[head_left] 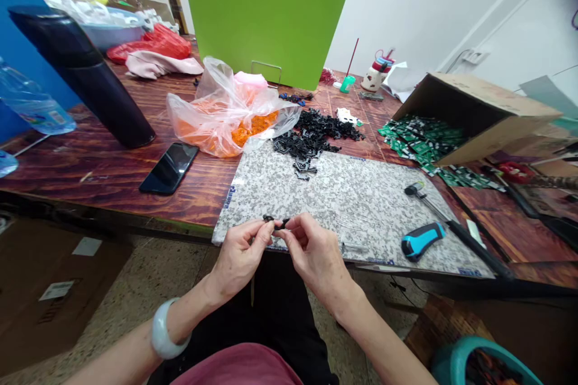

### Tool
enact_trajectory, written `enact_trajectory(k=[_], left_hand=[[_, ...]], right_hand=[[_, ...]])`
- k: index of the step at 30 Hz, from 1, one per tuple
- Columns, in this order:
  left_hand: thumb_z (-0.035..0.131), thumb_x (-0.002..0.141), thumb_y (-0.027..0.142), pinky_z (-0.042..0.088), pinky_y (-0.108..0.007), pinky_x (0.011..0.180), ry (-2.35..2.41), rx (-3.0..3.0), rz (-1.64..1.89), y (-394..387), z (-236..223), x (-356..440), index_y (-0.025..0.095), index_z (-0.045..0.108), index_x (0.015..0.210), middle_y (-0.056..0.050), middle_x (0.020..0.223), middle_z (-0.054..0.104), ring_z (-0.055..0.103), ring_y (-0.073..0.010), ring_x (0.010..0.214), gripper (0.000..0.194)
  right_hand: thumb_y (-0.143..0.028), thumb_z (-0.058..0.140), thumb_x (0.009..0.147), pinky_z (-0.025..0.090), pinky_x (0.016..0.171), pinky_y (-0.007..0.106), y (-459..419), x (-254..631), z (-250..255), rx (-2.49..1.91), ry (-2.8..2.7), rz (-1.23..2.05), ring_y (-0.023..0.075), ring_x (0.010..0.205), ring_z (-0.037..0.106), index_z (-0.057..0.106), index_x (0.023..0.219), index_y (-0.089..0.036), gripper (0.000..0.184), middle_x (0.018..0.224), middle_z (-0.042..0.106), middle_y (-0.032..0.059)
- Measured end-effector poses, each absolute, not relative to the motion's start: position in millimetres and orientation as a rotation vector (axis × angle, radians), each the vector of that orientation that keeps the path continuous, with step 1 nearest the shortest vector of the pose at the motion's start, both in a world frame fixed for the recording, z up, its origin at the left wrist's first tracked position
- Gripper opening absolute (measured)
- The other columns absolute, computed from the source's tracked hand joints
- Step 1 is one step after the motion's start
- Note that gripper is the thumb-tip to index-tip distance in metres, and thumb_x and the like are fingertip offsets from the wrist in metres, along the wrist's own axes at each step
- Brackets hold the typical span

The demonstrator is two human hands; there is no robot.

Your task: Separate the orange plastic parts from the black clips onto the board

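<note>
The left hand (239, 255) and the right hand (313, 255) are together above the near edge of a speckled grey-and-white stone-pattern board (343, 204). Each hand pinches a small black moulded plastic part (276, 222) between thumb and fingertips. The fingers hide its middle, so it cannot be determined whether this is one piece or two. The part is held just above the board and does not appear to touch it.

Handling assessment: the part is likely light and stiff, with thin sections that may be brittle. Take hold at its exposed ends, using fingertip pressure only. Its long axis appears to run roughly left to right across the view, between the two hands.

Surrounding items: a heap of similar black plastic parts (311, 138) lies at the far edge of the board, partly on a red-brown varnished wooden table (103, 180). A blue-and-black handled tool (422, 240) and a slim black-handled tool (474, 246) rest on the board to the right. Green printed circuit boards (419, 138) spill from a tipped brown cardboard box (478, 114). A black smartphone (169, 168) lies on the table to the left
</note>
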State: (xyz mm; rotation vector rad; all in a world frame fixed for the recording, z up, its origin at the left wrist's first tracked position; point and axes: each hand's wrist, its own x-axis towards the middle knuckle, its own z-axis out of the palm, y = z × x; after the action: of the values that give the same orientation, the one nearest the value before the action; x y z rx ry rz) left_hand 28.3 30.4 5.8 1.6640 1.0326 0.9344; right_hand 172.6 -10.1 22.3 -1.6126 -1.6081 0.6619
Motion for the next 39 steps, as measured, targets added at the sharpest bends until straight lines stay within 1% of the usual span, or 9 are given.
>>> enact_trajectory(k=[5,12,15,19,21,24,26,31,39], left_hand=[[0.043,0.091,0.026,0.035,-0.024,0.057,0.981,1.839,0.864,30.7,6.5,22.4,0.015,0.054,0.059,0.002,0.059,0.046,0.045,-0.0127,0.058,0.035],[0.041,0.091,0.024,0.031,-0.024,0.054,0.903,1.939,0.683,31.6,13.7,14.2,0.016,0.049,0.057,0.003,0.058,0.041,0.040,-0.0113,0.056,0.036],[0.039,0.092,0.025,0.031,-0.023,0.055,0.860,1.940,0.587,31.5,17.8,12.6,0.015,0.051,0.059,0.003,0.058,0.042,0.040,-0.0113,0.056,0.036],[0.040,0.092,0.027,0.031,-0.023,0.054,0.803,1.879,0.487,34.2,23.4,10.0,0.014,0.057,0.064,0.002,0.060,0.047,0.042,-0.0115,0.057,0.035],[0.041,0.092,0.028,0.032,-0.022,0.055,0.766,1.821,0.470,36.2,24.8,8.2,0.014,0.060,0.066,0.002,0.061,0.051,0.045,-0.0116,0.058,0.035],[0.044,0.091,0.029,0.035,-0.021,0.057,0.734,1.707,0.477,37.0,22.1,6.1,0.014,0.064,0.069,0.001,0.063,0.056,0.049,-0.0120,0.061,0.034],[0.046,0.090,0.030,0.036,-0.021,0.058,0.768,1.615,0.520,35.8,17.1,6.0,0.015,0.067,0.073,0.001,0.063,0.058,0.050,-0.0121,0.061,0.031],[0.051,0.089,0.032,0.036,-0.021,0.058,0.877,1.456,0.622,32.4,6.4,9.2,0.016,0.070,0.089,0.002,0.063,0.058,0.050,-0.0118,0.061,0.026],[0.052,0.088,0.034,0.035,-0.022,0.059,0.891,1.407,0.651,32.2,5.7,10.1,0.016,0.072,0.090,0.001,0.062,0.058,0.049,-0.0121,0.060,0.027]], right_hand=[[-0.016,0.054,0.086,0.043,0.057,0.022,-7.4,177.4,23.2,-1.646,-1.727,0.693,0.0156,0.065,0.063,0.050,0.088,-0.019,0.005,0.074,0.065,0.0026],[-0.017,0.056,0.087,0.037,0.055,0.023,-3.1,188.0,40.4,-1.634,-2.164,0.551,0.0172,0.063,0.062,0.048,0.089,-0.017,0.008,0.071,0.063,0.0021],[-0.022,0.056,0.088,0.033,0.051,0.024,-1.0,194.0,47.1,-1.524,-2.405,0.386,0.0185,0.062,0.063,0.048,0.088,-0.016,0.010,0.069,0.064,0.0029],[-0.022,0.059,0.087,0.028,0.046,0.024,0.5,201.8,50.4,-1.371,-2.600,0.181,0.0170,0.056,0.062,0.048,0.086,-0.017,0.013,0.064,0.062,0.0003],[-0.027,0.056,0.090,0.031,0.047,0.023,-0.6,204.9,48.0,-1.311,-2.565,0.171,0.0155,0.056,0.062,0.049,0.085,-0.017,0.014,0.064,0.062,0.0002],[-0.039,0.044,0.094,0.038,0.051,0.021,-5.1,207.3,38.5,-1.232,-2.372,0.188,0.0126,0.057,0.061,0.049,0.085,-0.017,0.025,0.065,0.062,0.0013],[-0.043,0.042,0.094,0.041,0.053,0.021,-8.8,206.7,29.4,-1.228,-2.234,0.136,0.0118,0.057,0.059,0.050,0.087,-0.016,0.029,0.065,0.061,0.0013],[-0.037,0.051,0.091,0.045,0.057,0.020,-14.2,201.2,10.9,-1.270,-2.018,0.109,0.0109,0.059,0.058,0.053,0.093,-0.016,0.022,0.069,0.061,0.0018],[-0.037,0.056,0.088,0.049,0.059,0.021,-14.5,198.3,3.2,-1.299,-1.925,0.155,0.0109,0.061,0.060,0.054,0.095,-0.017,0.021,0.072,0.062,0.0015]])
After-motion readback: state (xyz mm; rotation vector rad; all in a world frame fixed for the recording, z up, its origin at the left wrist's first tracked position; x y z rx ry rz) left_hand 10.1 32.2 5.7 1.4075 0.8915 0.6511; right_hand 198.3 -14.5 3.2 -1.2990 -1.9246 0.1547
